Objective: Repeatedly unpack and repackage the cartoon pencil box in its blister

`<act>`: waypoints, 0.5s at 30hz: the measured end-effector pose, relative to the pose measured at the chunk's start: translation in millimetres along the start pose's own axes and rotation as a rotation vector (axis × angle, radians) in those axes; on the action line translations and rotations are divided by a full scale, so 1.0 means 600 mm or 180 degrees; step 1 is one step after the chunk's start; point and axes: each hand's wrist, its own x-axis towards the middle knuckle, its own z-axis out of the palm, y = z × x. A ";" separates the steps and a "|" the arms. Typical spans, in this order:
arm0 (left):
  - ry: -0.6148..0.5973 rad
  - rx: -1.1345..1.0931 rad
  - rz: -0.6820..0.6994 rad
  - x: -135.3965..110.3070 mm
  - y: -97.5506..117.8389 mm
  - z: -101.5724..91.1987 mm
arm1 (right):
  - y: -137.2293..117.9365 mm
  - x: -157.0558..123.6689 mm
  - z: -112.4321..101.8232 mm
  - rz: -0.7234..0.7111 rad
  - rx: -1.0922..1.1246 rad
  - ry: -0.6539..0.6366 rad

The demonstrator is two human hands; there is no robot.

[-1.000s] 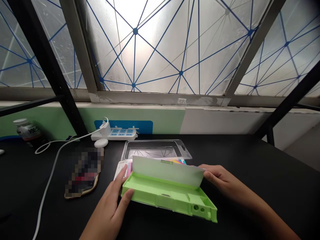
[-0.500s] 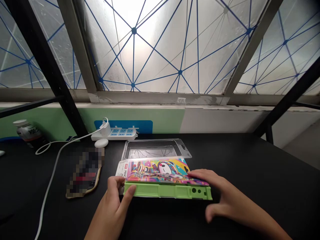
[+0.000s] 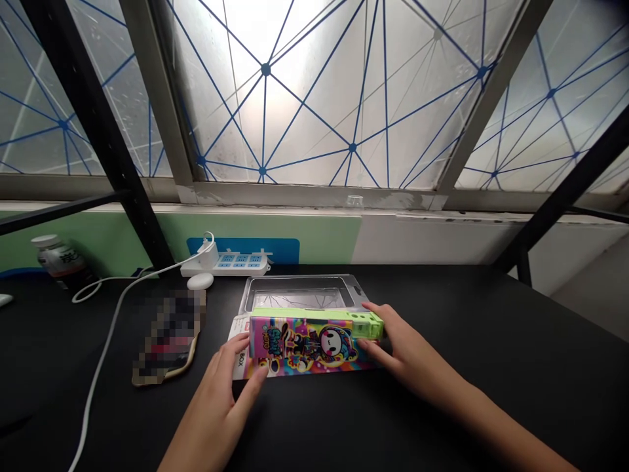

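A green pencil box [image 3: 309, 341] with a bright cartoon lid is closed and tilted up on its long edge, lid facing me. My left hand [image 3: 230, 383] grips its left end, thumb and fingers curled around the corner. My right hand [image 3: 400, 351] holds the right end, fingers wrapped near the green hinge side. Under the box lies a printed card insert [image 3: 239, 357] with the word BOX showing. Just behind stands a clear plastic blister tray [image 3: 299, 295], lying open side up on the black table [image 3: 491, 354].
A phone [image 3: 167, 337] lies left of the box. A white cable [image 3: 105, 334] runs from a white power strip [image 3: 226, 262] at the back wall towards me. A white oval puck [image 3: 200, 280] sits near the strip and a bottle [image 3: 61, 262] at far left.
The open box had its lid folded shut, then both hands rolled it up and away so the colourful lid now faces me. It sits closer to the clear tray.
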 end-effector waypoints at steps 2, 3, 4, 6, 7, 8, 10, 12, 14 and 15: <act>-0.0008 -0.0051 -0.0063 0.000 0.004 -0.004 | -0.005 0.008 0.000 -0.0119 -0.0338 0.0086; -0.0038 -0.0070 -0.0130 0.000 0.004 -0.006 | -0.008 0.012 0.000 -0.0158 -0.0476 0.0109; -0.0051 -0.0082 -0.0214 0.000 0.004 -0.007 | -0.011 0.017 -0.001 -0.0173 -0.0583 0.0100; 0.0021 -0.0118 -0.0368 0.000 0.000 -0.009 | -0.015 0.026 -0.001 -0.0138 -0.0736 -0.0007; 0.0117 -0.0137 -0.0412 0.000 -0.003 -0.009 | -0.016 0.030 0.000 -0.0096 -0.0809 -0.0079; 0.0230 -0.0151 -0.0431 0.001 -0.006 -0.009 | -0.016 0.033 0.003 -0.0060 -0.0891 -0.0141; 0.0349 -0.0129 -0.0400 0.004 -0.012 -0.005 | -0.016 0.037 0.008 -0.0046 -0.1085 -0.0169; 0.0303 -0.0010 -0.0249 0.005 -0.017 0.000 | -0.018 0.038 0.014 -0.0146 -0.1289 -0.0070; 0.0196 0.0159 -0.0058 0.006 -0.020 0.004 | -0.026 0.039 0.018 -0.0330 -0.1507 0.0072; 0.0160 0.0231 0.0006 0.005 -0.020 0.006 | -0.033 0.040 0.019 -0.0432 -0.1603 0.0122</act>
